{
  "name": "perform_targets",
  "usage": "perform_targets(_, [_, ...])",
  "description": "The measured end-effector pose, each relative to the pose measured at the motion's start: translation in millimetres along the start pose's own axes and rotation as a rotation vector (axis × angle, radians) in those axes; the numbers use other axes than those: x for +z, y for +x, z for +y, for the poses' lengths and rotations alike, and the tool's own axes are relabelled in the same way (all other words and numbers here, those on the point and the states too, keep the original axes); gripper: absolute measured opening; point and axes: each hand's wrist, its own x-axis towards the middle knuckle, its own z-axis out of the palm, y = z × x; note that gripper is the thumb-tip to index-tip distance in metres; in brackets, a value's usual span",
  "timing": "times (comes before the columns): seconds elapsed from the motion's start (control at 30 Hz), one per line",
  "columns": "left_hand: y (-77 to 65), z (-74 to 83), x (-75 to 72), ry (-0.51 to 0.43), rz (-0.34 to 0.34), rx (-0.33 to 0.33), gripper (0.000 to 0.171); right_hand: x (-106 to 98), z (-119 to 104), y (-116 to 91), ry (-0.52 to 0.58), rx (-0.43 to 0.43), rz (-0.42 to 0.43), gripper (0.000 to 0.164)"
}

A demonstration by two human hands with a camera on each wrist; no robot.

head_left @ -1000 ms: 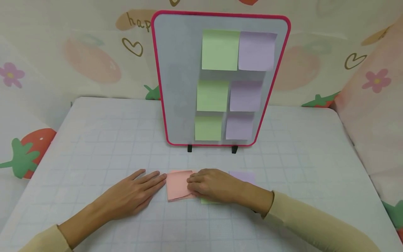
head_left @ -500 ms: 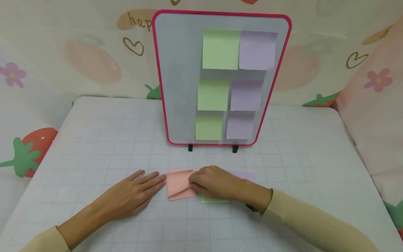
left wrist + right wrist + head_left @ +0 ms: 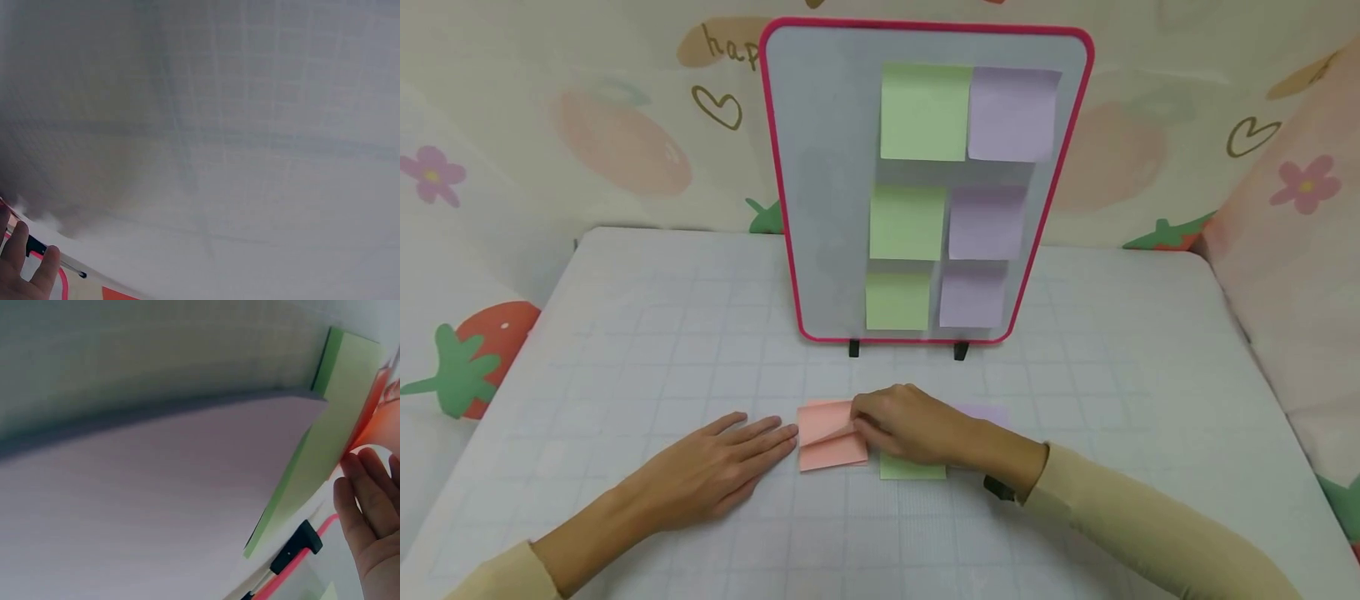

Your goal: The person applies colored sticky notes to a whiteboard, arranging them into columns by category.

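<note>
A pink sticky-note pad lies on the table at centre. My right hand pinches its top sheet, a pink sticky note, whose lower edge is lifted and curls up off the pad. My left hand rests flat on the table, fingers straight, fingertips right at the pad's left edge. Under and beside the right hand, a green sticky-note pad and a purple sticky-note pad are partly hidden. In the right wrist view the purple pad looms large, with the green pad beyond it.
Behind the hands stands a pink-framed whiteboard on black feet. Green notes form a column in its middle, and purple notes run down the right. A patterned cloth hangs behind the table.
My right hand has moved slightly up, away from me, peeling the top pink note from its lower edge. More of the pad beneath now shows. My left hand has stayed in place.
</note>
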Motion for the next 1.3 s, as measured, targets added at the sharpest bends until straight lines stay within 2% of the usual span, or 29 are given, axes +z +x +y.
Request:
perform_targets(0.2, [-1.5,3.4,-2.7,-0.023,0.007,0.021,0.058,0,-2,1,0.003,0.035,0.001,0.010])
perform_targets(0.47, [-1.4,7.3,-2.9,-0.006,0.022,0.030,0.056,2,-3,1,0.013,0.076,0.001,0.009])
perform_targets(0.87, [-1.6,2.8,-2.3,0.004,0.039,0.026,0.054,7,-9,-2,0.016,0.131,0.040,0.011])
perform_targets(1.17, [-1.4,1.4,-6.6,-0.017,0.081,0.046,0.047,7,-10,-1,0.013,0.132,0.057,0.013])
perform_targets(1.3, [-1.4,1.7,-9.4,-0.031,0.125,0.064,0.044,7,-10,-2,0.017,0.134,0.057,0.014])
